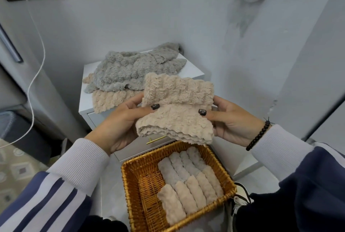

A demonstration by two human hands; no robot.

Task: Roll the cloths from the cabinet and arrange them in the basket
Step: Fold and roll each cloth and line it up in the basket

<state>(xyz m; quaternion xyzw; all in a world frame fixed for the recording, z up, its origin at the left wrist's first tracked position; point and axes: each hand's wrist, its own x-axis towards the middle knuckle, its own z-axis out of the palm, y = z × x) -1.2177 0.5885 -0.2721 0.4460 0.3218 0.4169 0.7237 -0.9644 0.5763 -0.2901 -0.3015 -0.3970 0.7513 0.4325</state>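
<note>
Now, step in hand: I judge I am rolling the beige cloth (177, 108) in the air, above the basket (130, 185) and in front of the cabinet (194, 71).
Rolling well: I think the folded top edge must turn over evenly on both sides, with the same pull from each thumb, or the roll will come out slanted and loose. The fabric is thick and fluffy, so a firm first turn will probably help.
Left hand (121, 119): it grips the left edge of the cloth, thumb pressed on the front, the other fingers curled behind, palm turned toward me.
Right hand (229, 121): it pinches the right edge in the same way, thumb on the front, fingers behind; a black bead bracelet (258, 134) is on the wrist.
Basket: two rows of rolls (190, 179) lie side by side at its right part, grey rolls at the far side and beige at the near side; the left part shows bare wicker, so I judge the next roll belongs there.
Cabinet top: a grey cloth (134, 69) lies over another beige one (112, 99), not yet rolled.
</note>
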